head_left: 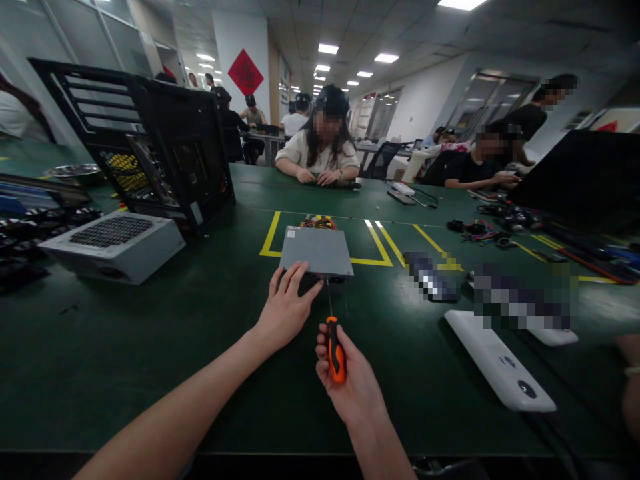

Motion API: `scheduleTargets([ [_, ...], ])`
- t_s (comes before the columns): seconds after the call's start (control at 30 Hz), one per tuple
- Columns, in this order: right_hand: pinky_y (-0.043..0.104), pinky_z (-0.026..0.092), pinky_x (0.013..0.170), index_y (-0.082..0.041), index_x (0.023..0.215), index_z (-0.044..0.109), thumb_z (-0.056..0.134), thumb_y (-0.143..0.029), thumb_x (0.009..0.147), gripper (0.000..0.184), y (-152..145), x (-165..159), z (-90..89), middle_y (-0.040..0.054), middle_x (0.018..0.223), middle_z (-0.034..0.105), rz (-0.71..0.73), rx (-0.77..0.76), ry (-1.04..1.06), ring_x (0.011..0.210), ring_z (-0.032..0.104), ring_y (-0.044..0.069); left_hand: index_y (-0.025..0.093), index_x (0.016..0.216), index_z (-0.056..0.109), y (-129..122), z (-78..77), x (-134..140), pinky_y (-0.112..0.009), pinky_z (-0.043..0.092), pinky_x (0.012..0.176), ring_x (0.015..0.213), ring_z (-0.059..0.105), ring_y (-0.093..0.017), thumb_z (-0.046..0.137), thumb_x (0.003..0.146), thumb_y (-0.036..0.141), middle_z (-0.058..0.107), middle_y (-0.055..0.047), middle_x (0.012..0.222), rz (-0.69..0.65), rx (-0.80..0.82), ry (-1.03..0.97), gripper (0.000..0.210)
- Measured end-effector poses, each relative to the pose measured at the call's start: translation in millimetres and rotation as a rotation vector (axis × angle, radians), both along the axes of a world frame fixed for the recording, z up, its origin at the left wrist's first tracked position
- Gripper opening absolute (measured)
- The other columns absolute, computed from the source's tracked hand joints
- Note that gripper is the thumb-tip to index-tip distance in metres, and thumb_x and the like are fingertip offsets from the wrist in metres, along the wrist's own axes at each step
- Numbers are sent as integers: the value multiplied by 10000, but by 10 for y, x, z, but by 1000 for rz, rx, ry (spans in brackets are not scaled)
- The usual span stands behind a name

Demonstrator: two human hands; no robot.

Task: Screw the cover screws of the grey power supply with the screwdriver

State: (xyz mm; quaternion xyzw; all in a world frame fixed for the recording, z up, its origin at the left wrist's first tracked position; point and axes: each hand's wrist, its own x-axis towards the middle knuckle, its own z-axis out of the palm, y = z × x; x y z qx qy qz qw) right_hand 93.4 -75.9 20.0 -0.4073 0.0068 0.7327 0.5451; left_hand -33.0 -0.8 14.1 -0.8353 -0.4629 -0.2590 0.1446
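A grey metal power supply unit [320, 250] lies on the green table, its bundle of coloured cables [320, 223] at the far side. My left hand [287, 300] rests on its near left edge, fingers stretched out over the casing. In my right hand [350, 373] is a screwdriver with an orange and black handle [335, 350], fingers wrapped round it. The shaft points away from me, and its tip reaches the near side of the power supply. Whether the tip sits in a screw is too small to tell.
A second power supply [117, 243] and a black computer case [145, 147] stand at left. On the right are a phone [431, 275], a white device [500, 360] and loose cables [483, 230]. A person [320, 143] sits across the table [240, 413]; another arm shows at the right edge.
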Motion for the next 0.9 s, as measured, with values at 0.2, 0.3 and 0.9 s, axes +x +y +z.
scheduleTargets([
  [0.2,95,255,323,-123,860,590,574,-272,798,163,-4,-24,-26,26,679,556,27,110,54,447,417,26,265,1195,525,-11,10,8,-492,202,1059,1300,254,-282,519,780,150,344,-118,1369,-6,5,-12,431],
  [0.3,92,266,332,-127,769,558,601,-164,762,57,-13,-32,-12,19,673,555,-17,102,31,462,432,28,272,1198,523,-12,14,7,-495,206,1057,1301,253,-283,525,778,154,338,-111,1374,-7,3,-10,437],
  [0.9,103,347,372,-108,773,575,547,-149,802,57,-16,-26,22,41,698,573,-41,46,10,514,490,46,269,1194,530,-8,6,3,-497,201,1058,1300,253,-287,524,778,151,340,-122,1371,-14,0,-16,432],
])
